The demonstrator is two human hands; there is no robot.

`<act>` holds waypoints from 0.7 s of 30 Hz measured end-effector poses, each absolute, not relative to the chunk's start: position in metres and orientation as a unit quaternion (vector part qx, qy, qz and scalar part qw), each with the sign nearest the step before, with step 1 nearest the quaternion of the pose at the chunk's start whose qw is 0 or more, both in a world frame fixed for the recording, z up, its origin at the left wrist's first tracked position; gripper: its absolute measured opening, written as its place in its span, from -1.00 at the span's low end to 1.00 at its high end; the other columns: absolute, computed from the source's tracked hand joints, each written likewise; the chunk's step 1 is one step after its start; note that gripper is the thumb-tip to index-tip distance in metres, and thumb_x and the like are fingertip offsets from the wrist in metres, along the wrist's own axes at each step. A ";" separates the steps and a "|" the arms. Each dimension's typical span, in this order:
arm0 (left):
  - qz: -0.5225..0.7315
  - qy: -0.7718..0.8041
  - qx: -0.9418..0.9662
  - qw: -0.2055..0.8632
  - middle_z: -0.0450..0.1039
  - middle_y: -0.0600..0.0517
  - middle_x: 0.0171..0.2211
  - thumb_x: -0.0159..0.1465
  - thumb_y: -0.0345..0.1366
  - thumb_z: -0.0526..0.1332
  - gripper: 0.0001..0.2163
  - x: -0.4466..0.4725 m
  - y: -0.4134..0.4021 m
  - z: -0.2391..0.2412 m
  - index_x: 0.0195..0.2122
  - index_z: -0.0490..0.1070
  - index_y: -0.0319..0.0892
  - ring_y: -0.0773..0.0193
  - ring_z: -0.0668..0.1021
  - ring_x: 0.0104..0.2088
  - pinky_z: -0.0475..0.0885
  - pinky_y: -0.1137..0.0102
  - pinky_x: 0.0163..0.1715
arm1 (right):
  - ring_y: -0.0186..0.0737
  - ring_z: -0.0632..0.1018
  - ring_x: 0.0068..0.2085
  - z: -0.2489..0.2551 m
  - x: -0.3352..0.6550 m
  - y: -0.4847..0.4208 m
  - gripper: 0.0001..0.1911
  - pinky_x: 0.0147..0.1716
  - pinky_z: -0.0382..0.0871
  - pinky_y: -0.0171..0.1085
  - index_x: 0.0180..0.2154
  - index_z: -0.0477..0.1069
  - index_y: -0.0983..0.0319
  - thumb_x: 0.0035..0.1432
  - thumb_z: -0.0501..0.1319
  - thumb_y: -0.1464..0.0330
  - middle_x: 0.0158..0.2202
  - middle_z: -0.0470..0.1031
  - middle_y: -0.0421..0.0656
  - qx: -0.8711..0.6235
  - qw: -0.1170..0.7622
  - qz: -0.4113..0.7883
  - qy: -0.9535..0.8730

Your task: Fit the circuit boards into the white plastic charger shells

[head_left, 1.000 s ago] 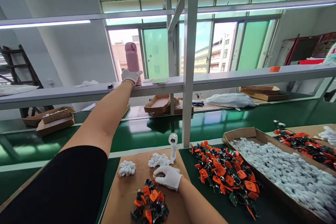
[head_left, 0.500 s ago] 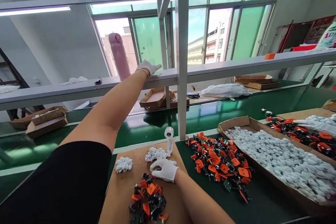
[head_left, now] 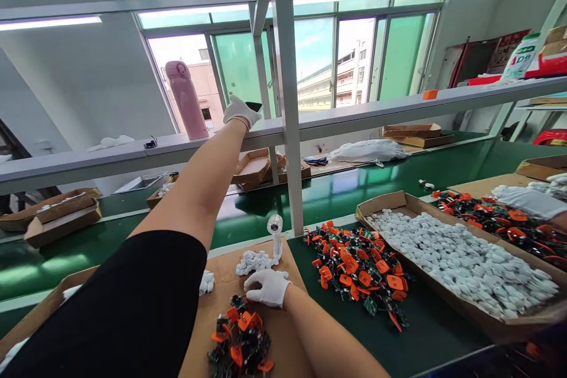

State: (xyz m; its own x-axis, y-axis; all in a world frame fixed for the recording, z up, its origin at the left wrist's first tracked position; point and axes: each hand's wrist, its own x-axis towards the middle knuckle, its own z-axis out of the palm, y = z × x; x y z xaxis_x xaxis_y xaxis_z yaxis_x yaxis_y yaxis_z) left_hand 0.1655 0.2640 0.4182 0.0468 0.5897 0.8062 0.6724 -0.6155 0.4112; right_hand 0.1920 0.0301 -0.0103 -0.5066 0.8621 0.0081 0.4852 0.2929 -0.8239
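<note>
My left hand [head_left: 240, 112], in a white glove, is stretched up to the long grey shelf [head_left: 354, 115]. Its fingers are closed on a flat dark object [head_left: 254, 106] at the shelf edge. A tall pink bottle [head_left: 186, 100] stands on the shelf just left of that hand. My right hand [head_left: 268, 287], also gloved, rests low on a cardboard sheet [head_left: 292, 283]. Its fingers are curled at the top of a pile of orange and black parts [head_left: 241, 336]. What they hold, if anything, is hidden. Small white pieces [head_left: 252, 261] and an upright clear tool [head_left: 276, 236] lie just beyond it.
A white post [head_left: 287, 118] rises in front of me. Right of it lie a heap of orange-and-black parts [head_left: 358, 269] and a cardboard tray [head_left: 390, 201] of white pieces. The green belt [head_left: 345, 195] carries flat boxes [head_left: 257, 166] and a white bag [head_left: 370, 150].
My left hand let go of the pink bottle, moved right along the shelf and closed on the flat dark object. The right hand stayed on the cardboard. The view shifted right.
</note>
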 end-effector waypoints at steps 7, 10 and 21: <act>-0.586 -0.461 -0.648 0.153 0.17 -0.25 0.17 -0.05 -0.28 0.44 -0.07 0.158 0.231 0.417 0.31 0.00 -0.22 -0.21 0.33 0.20 0.30 -0.04 0.20 | -0.10 0.57 -0.03 0.002 0.195 0.024 -0.71 0.01 0.46 -0.11 -0.04 0.51 0.20 0.26 0.26 0.23 -0.02 0.55 -0.10 -0.430 0.212 0.398 -0.782; -0.580 -0.460 -0.650 0.174 0.17 -0.25 0.15 -0.05 -0.32 0.40 -0.17 0.156 0.221 0.414 0.25 0.09 -0.24 -0.17 0.37 0.14 0.32 -0.04 0.17 | -0.11 0.54 0.00 0.008 0.197 0.022 -0.67 -0.02 0.50 -0.04 0.05 0.41 0.26 0.33 0.20 0.23 0.07 0.45 -0.04 -0.424 0.206 0.396 -0.788; -0.605 -0.449 -0.637 0.162 0.07 -0.22 0.22 -0.04 -0.28 0.39 -0.11 0.157 0.219 0.410 0.32 0.03 -0.21 -0.21 0.26 0.25 0.22 0.01 0.28 | -0.11 0.53 0.00 0.016 0.198 0.017 -0.68 -0.02 0.50 -0.06 0.06 0.41 0.24 0.34 0.19 0.24 0.08 0.45 -0.04 -0.425 0.209 0.396 -0.786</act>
